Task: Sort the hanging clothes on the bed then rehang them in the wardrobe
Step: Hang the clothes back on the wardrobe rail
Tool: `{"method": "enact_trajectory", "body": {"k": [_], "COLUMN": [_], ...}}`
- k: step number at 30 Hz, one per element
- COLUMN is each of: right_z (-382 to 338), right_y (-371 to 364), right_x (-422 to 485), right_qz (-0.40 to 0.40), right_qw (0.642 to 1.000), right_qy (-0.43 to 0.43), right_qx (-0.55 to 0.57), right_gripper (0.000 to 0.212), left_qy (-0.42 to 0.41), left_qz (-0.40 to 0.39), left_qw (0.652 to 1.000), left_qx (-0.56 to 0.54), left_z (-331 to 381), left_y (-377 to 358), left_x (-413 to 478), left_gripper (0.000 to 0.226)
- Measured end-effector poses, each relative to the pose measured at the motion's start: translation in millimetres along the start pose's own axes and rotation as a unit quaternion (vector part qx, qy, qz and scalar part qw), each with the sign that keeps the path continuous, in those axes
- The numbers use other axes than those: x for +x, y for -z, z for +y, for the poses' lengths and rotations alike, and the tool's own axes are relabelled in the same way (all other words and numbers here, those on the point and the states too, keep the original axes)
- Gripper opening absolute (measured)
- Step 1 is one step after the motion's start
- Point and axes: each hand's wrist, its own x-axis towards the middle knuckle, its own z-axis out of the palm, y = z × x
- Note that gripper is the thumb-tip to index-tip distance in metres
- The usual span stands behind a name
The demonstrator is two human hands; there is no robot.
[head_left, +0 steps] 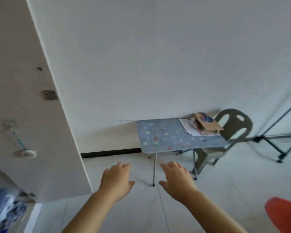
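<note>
My left hand [116,181] and my right hand [176,179] reach forward over the pale floor, palms down and fingers spread, holding nothing. An open beige wardrobe door [29,115] fills the left side, with a metal hinge plate on its inner face. At the bottom left corner some blue and white patterned cloth [2,211] shows, blurred. No bed or hanger is in view.
A small folding table [175,137] with a blue patterned top stands against the white wall, with papers and a cardboard box [207,125] on it. Behind it is a grey plastic chair [232,126]. A black stand [279,140] is at right; a red object [284,214] at bottom right.
</note>
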Motion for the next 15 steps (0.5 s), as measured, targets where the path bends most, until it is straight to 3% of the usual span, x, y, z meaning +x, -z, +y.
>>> {"method": "enact_trajectory", "body": {"k": [6, 15], "right_z": [115, 248], "right_y": [2, -4], "right_x": [-111, -303], "right_qz": [0.021, 0.059], "right_qw": [0.983, 0.922], "right_qy": [-0.179, -0.376], "right_qx": [0.031, 0.07], "right_gripper": [0.054, 0.056], "left_qy": [-0.18, -0.371], "left_qz": [-0.041, -0.075], "left_qw": [0.982, 0.922], "left_qx": [0.028, 0.081], "left_z": [149, 366], "left_y": [-27, -68], "left_x": [1, -65], "left_gripper": [0.055, 0.062]}}
